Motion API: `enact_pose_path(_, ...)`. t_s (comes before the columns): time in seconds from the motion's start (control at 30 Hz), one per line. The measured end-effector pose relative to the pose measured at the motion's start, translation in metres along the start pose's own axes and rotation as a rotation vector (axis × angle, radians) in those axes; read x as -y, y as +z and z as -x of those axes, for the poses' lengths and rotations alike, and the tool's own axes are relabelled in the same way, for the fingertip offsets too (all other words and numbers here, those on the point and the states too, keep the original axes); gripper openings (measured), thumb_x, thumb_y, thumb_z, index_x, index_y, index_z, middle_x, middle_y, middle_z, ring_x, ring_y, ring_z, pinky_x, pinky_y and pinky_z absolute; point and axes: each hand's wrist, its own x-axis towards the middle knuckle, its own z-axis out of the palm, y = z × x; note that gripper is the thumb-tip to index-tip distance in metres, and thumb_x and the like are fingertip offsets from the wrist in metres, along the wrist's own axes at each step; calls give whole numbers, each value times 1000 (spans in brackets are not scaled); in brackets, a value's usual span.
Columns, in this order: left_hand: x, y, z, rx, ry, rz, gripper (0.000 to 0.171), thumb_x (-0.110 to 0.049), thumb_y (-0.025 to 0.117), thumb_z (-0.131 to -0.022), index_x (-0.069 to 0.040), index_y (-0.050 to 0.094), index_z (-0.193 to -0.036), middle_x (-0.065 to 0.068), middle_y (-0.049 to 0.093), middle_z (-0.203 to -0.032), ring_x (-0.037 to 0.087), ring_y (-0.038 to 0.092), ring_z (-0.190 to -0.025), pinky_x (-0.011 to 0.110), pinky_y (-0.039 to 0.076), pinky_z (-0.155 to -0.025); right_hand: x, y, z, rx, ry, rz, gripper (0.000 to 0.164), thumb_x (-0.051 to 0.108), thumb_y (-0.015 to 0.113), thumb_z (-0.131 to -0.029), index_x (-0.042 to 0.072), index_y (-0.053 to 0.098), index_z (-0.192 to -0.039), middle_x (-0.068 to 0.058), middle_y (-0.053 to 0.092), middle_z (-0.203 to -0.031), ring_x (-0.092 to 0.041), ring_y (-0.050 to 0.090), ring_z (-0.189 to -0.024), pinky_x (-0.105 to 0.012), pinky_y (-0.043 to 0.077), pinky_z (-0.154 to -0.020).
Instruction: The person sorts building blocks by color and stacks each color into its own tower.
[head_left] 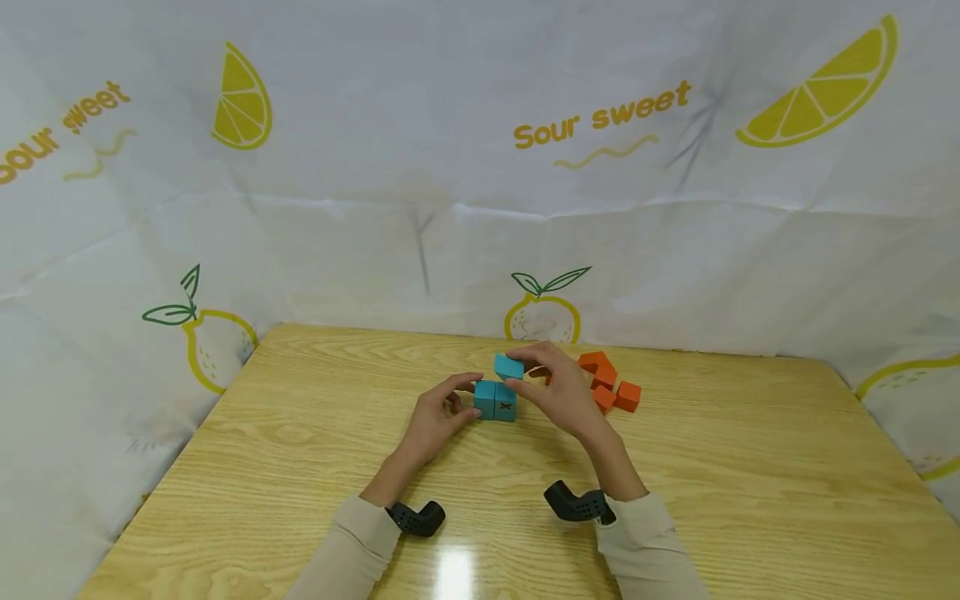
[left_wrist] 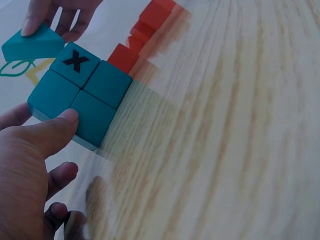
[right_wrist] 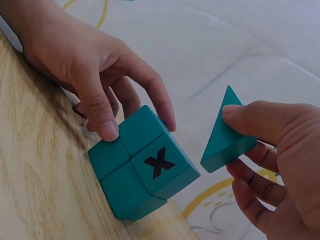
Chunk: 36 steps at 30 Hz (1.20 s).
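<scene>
Blue blocks (head_left: 484, 400) stand on the wooden table in a two-by-two stack, one of the upper ones marked with a black X (right_wrist: 160, 162). My left hand (head_left: 438, 417) grips the stack from its left side; the thumb lies on the front of an upper block and a fingertip reaches behind it. Just above the stack, a blue triangular block (right_wrist: 225, 137) is pinched between the thumb and fingers of my right hand (head_left: 562, 392). In the right wrist view this block hangs apart from the stack, tilted with one point up.
Several orange-red blocks (head_left: 628, 397), one with a pointed top (head_left: 596, 362), lie to the right, partly behind my right hand. A white cloth (head_left: 360, 267) printed with lemons hangs along the back of the wooden table (head_left: 750, 467).
</scene>
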Motion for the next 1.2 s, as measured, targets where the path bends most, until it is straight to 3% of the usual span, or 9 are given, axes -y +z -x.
enact_pose_path(0.53,-1,0,-1,-2,-17,-2,51,-9,73,-85,-22,57,-132,3,64,-111,15,53,-69,29,44,-60,3,6,1,11,-7,21,37,13,74,-86,9,65,-122,-4,59,-113,-24,56,-96,-44,48,-83)
enact_pose_path(0.7,-1,0,-1,-9,-23,15,51,-6,72,-84,-16,57,-132,7,64,-112,22,54,-69,30,42,-60,4,8,0,-6,-18,22,40,13,75,-84,12,64,-123,-4,59,-110,-26,57,-95,-45,48,-81)
enact_pose_path(0.77,-11,-1,0,-12,-31,11,51,-1,71,-84,-11,57,-132,11,64,-112,26,54,-70,31,42,-61,5,9,-1,-7,-18,20,41,13,75,-84,11,64,-124,-4,59,-108,-27,57,-94,-46,48,-81)
enact_pose_path(0.87,-12,0,0,-14,-42,13,52,1,71,-84,-8,56,-132,13,63,-113,28,53,-71,32,41,-61,4,11,-1,-5,-21,23,43,13,76,-84,10,63,-124,-4,60,-107,-29,57,-94,-48,47,-81)
enact_pose_path(1.0,-3,1,-1,-13,-36,17,52,-5,72,-84,-16,56,-132,7,64,-113,22,53,-71,31,42,-61,3,13,0,-2,-22,32,42,13,75,-84,8,63,-124,-4,60,-108,-29,57,-93,-47,47,-81)
enact_pose_path(1.2,0,1,0,-13,-25,1,53,-8,73,-84,-23,57,-132,1,64,-111,15,53,-71,29,43,-60,3,16,0,1,-27,49,40,12,76,-84,9,64,-122,-5,61,-109,-22,56,-91,-43,47,-80)
